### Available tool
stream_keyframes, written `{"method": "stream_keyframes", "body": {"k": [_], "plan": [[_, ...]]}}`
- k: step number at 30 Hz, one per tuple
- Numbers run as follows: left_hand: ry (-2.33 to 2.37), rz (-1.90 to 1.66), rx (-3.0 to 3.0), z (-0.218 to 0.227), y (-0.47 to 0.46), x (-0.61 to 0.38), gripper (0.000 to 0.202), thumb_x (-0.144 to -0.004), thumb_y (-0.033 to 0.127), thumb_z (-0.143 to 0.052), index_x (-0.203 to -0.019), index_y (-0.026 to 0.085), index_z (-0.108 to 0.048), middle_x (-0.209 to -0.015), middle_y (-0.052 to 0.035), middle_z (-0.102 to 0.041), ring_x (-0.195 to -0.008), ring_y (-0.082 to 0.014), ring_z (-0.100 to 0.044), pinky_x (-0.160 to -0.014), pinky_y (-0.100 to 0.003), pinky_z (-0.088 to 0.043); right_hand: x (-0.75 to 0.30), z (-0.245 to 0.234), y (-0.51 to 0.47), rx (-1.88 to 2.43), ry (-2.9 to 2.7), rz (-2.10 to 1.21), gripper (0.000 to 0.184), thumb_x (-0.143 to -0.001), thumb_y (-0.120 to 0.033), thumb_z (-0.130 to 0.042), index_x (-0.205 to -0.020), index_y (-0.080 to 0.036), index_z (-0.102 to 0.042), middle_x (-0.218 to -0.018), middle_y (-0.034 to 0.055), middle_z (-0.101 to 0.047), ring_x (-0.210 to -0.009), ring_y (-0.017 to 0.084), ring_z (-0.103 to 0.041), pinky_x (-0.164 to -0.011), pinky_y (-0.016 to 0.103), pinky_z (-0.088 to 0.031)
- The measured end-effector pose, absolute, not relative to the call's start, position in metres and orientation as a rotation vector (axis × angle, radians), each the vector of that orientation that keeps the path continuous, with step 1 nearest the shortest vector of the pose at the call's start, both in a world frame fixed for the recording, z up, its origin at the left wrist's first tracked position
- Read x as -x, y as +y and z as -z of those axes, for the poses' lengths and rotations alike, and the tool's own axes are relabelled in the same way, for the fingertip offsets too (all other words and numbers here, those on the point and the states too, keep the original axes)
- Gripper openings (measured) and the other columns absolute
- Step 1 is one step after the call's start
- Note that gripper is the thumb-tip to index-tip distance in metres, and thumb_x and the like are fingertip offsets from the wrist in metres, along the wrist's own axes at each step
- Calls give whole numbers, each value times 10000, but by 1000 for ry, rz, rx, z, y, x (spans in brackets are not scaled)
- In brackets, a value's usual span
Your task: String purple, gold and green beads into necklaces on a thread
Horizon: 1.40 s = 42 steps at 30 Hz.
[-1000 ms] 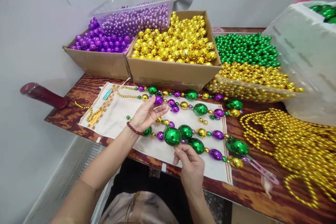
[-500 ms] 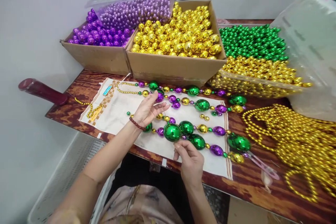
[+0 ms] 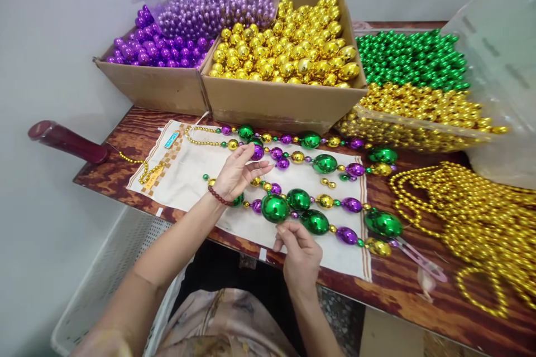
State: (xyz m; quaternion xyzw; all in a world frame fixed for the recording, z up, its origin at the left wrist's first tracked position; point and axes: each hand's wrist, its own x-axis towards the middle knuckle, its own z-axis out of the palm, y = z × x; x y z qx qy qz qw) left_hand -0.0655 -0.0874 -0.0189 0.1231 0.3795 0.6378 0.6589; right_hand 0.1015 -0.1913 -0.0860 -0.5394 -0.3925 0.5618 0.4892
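My left hand (image 3: 237, 175), wearing a dark beaded bracelet, is raised over the white cloth (image 3: 188, 178). A thin thread (image 3: 260, 167) runs at its partly curled fingers, its thumb beside a purple bead (image 3: 257, 152). A large green bead (image 3: 275, 208) hangs in front of the lower strands, between my hands. My right hand (image 3: 300, 254) is closed in a pinch just under this bead; what its fingertips hold is too small to make out. Strands of green, gold and purple beads (image 3: 324, 164) lie across the cloth.
Behind the cloth stand cardboard boxes of gold beads (image 3: 285, 101) and purple beads (image 3: 154, 85). Gold bead chains (image 3: 481, 228) heap at the right, near pink-handled snips (image 3: 422, 265). A dark red bottle (image 3: 67, 142) leans at the left edge. A white basket (image 3: 113, 273) sits below.
The view has shifted slightly. My right hand has drawn a little left and up, close under the large green bead. My left hand keeps nearly the same pose.
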Motion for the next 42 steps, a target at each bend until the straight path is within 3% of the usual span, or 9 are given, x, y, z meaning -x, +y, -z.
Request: {"method": "stream_keyframes", "body": {"k": [6, 12, 15, 25, 30, 33, 38, 42], "plan": [[852, -1416, -363, 24, -95, 62, 250, -778, 217, -782, -903, 161, -573, -815, 24, -644, -674, -131, -698, -917, -438, -573, -100, 93, -191, 1296, -922, -1390, 237, -809, -371, -700, -725, -169, -611, -506, -31, -538, -472, 116, -497, -544, 247, -401], [914, -1432, -425, 23, -106, 51, 238, -768, 214, -785, -965, 160, -661, -886, 0, -660, -707, -116, -689, -907, -373, -560, -98, 109, -185, 1223, -895, -1427, 245, -814, -388, -697, -751, -170, -603, -567, -19, -572, -556, 131, -530, -633, 264, -430], [926, -1467, -471, 24, -112, 45, 267, -758, 253, -796, -984, 169, -680, -921, -6, -656, -723, -129, -690, -863, -349, -566, -95, 116, -184, 1196, -828, -1463, 242, -805, -384, -706, -767, -167, -606, -599, -15, -582, -573, 128, -535, -626, 257, -427], [885, -1513, -481, 25, -123, 41, 318, -787, 338, -776, -1060, 213, -671, -1025, -18, -657, -780, -137, -711, -937, -377, -552, -90, 113, -182, 1159, -670, -1522, 268, -728, -381, -772, -730, -157, -625, -616, -10, -593, -544, 111, -533, -581, 234, -429], [915, -1497, -579, 29, -130, 43, 385, -772, 360, -790, -1108, 213, -671, -978, -22, -654, -832, -161, -709, -847, -301, -577, -90, 109, -180, 1142, -697, -1533, 260, -725, -375, -770, -712, -156, -629, -599, -14, -589, -527, 109, -543, -568, 229, -441], [967, -1496, -578, 37, -131, 40, 398, -843, 432, -708, -1175, 235, -616, -1052, -35, -652, -840, -158, -713, -772, -260, -582, -87, 102, -180, 1138, -742, -1564, 279, -721, -396, -768, -696, -154, -630, -607, -6, -607, -514, 114, -562, -562, 234, -462], [1031, -1540, -581, 51, -122, 24, 454, -926, 556, -530, -1277, 274, -472, -1046, -43, -643, -700, -134, -708, -619, -228, -566, -83, 90, -176, 1228, -953, -1418, 257, -788, -407, -715, -743, -163, -645, -550, -4, -608, -520, 131, -583, -559, 233, -483], [1039, -1580, -604, 52, -105, 10, 443, -909, 564, -541, -1230, 265, -477, -896, -5, -615, -575, -112, -664, -508, -195, -505, -92, 82, -168, 1255, -1088, -1376, 283, -792, -442, -704, -759, -167, -646, -569, -7, -608, -498, 132, -585, -514, 231, -487]]}}
